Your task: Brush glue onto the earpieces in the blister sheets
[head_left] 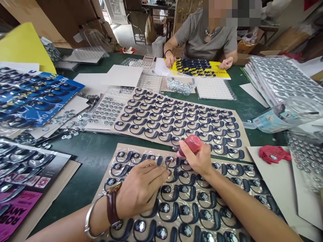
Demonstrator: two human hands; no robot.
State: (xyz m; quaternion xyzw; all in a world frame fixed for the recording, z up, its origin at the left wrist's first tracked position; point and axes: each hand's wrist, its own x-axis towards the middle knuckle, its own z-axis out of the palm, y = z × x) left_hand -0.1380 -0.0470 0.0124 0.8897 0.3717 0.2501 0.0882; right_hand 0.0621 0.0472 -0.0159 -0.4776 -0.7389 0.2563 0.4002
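Observation:
My right hand [199, 159] is closed around a red squeeze bottle [192, 145], tipped with its nozzle down to the left near the card's top row. In my left hand [143, 185] is a thin, dark, pointed tool [168, 164], its tip at one of the silver discs [170, 158]; most of it is hidden by my fingers. Below both hands lies a brown card [107, 179] under clear film. Rows of black curved pieces [193, 193] cover it, many with a shiny silver disc at one end.
Beyond lies a second brown card [243, 136] of the same pieces. A clear tub [180, 84] holds silver discs. Blue [68, 89] and pink-black [22, 198] cards of pieces lie left. Right are a plastic container [275, 117] and red cloth [274, 154]. A person [204, 37] sits opposite.

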